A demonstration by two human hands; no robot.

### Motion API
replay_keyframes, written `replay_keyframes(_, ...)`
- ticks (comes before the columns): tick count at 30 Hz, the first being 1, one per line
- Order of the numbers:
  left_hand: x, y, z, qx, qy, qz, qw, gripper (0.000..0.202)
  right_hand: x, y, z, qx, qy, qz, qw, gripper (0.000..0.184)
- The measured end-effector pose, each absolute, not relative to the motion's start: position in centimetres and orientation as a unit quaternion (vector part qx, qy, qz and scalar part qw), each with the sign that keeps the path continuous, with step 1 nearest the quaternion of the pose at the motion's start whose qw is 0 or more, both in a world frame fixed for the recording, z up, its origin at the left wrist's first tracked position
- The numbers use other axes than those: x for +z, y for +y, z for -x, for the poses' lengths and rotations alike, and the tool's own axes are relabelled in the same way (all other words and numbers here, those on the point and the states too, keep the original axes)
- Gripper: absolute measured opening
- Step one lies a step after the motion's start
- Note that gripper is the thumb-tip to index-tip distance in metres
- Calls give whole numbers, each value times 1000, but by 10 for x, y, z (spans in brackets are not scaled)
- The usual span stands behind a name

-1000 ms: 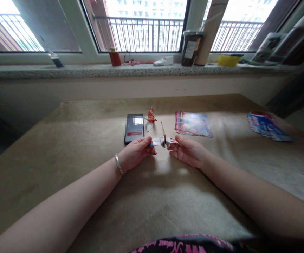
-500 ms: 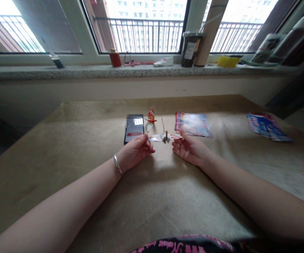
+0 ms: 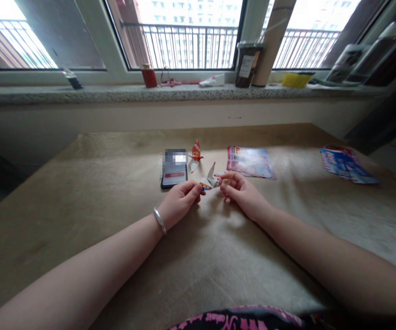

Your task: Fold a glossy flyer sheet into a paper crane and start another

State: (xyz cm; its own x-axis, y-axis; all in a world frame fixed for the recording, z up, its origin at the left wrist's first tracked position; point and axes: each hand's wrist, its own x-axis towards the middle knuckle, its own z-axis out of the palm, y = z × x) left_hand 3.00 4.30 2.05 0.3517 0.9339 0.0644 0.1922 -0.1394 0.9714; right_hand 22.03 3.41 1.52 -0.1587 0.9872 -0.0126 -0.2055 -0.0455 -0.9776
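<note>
Between my two hands is a folded paper crane (image 3: 211, 180), white with printed coloured patches, one pointed end sticking up. My left hand (image 3: 183, 198), with a silver bangle (image 3: 160, 221) at its wrist, pinches the crane's left wing between thumb and finger. On the other side my right hand (image 3: 241, 193) has its thumb and fingertips closed on the crane's right part; the exact spot is partly hidden by the fingers. A second, orange-red paper crane (image 3: 197, 152) sits just beyond, beside a phone (image 3: 174, 170) lying on the table.
Printed square sheets (image 3: 252, 161) lie past my right hand, and more blue-and-red sheets (image 3: 349, 166) lie farther right on the wooden table (image 3: 108, 183). Along the windowsill (image 3: 191, 93) stand a red bottle (image 3: 149, 77), a dark lidded container (image 3: 248, 64) and a yellow item (image 3: 297, 80).
My hands have drawn closer together. The crane's outstretched wings have turned and tilted, and my right fingers have shifted from the wing tip nearer its middle.
</note>
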Motion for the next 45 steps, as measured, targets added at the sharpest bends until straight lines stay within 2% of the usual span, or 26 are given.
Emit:
replay_keyframes(5, 25, 42, -29, 339, 420, -688, 486, 37, 17, 34, -222, 528, -530, 454, 484, 23)
replay_keyframes(8, 29, 39, -28, 315, 395, -710, 490, 28, 20, 32, -221, 510, -540, 480, 467, 22)
replay_keyframes(12, 34, 35, -25, 304, 373, -741, 468, 25, 22, 31, -219, 501, -531, 502, 465, 23)
replay_keyframes(16, 35, 35, -25, 300, 406, -778, 374, 30, 28, 40, -226, 520, -455, 518, 505, 25)
replay_keyframes(20, 34, 36, -28, 286, 431, -816, 258, 20, 41, 55, -239, 473, -459, 521, 543, 20)
replay_keyframes(29, 42, 25, -23, 209, 375, -891, 147, 21, 54, 90, -219, 472, -476, 579, 463, 10)
replay_keyframes(40, 42, 28, -22, 193, 369, -898, 141, 19, 24, 138, -195, 401, -513, 609, 453, 13)
replay_keyframes(45, 43, 28, -20, 202, 365, -896, 151, 19, 20, 133, -191, 384, -540, 597, 453, 28)
